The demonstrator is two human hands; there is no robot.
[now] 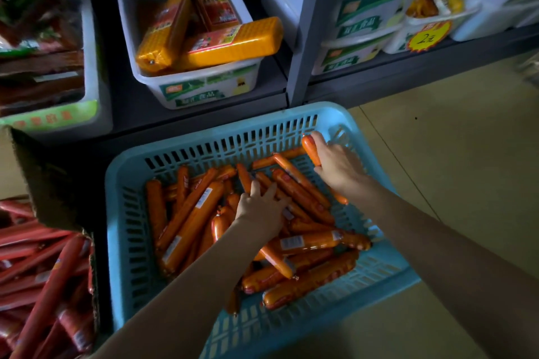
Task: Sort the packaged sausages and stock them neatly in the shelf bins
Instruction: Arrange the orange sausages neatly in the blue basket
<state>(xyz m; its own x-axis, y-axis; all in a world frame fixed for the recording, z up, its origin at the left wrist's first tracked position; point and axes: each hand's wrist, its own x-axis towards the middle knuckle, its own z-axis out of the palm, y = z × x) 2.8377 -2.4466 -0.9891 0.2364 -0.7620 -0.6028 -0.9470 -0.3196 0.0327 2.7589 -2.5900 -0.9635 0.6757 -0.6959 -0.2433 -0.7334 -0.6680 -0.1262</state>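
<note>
Gathering step. My right hand (335, 165) grips one orange sausage (311, 150) at the blue basket's (122, 213) two o'clock corner; my left hand (261, 207) lies spread on the pile. Next, I judge, a carry to the white bin (163, 79) at eleven o'clock.

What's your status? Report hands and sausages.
Right hand grips one orange sausage. Left hand rests on pile in blue basket. Nothing blocking.

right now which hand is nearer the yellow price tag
Right. The right hand is at the blue basket's far right corner, gripping a sausage, below the price tag. The left hand rests on the sausages mid-basket, farther left and lower.
</note>
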